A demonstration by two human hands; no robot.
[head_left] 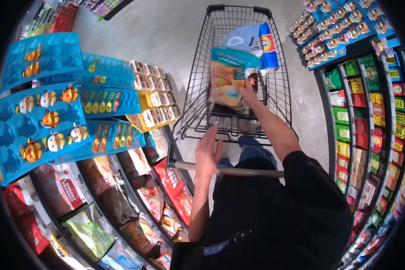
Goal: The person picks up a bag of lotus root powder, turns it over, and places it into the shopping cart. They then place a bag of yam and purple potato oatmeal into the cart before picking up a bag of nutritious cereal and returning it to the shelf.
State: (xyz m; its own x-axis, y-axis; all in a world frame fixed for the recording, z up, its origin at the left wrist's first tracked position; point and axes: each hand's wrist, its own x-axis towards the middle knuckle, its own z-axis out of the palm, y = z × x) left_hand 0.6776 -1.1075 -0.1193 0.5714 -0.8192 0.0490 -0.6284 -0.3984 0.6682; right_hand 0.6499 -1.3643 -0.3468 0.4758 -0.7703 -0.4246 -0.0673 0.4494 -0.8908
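Note:
My right hand (246, 93) reaches into a black wire shopping cart (194, 85) and grips the lower right side of a Goldroast cereal bag (227, 74). The bag is teal at the top and orange-brown below. Behind it in the cart lies a pale lilac package (243, 37), beside a blue package with a red and yellow emblem (268, 47). Over the near end of the cart, by the grey push handle (243, 172), my left hand (208, 150) is open with its fingers stretched forward. Nothing shows in it.
Shelves of bagged snacks (87, 229) run close along the left, with blue trays (13, 130) of small animal-shaped items jutting toward the aisle. On the right stands a shelf of colourful packets (357, 112), topped by a blue display (342, 31). Grey floor (144, 31) extends ahead.

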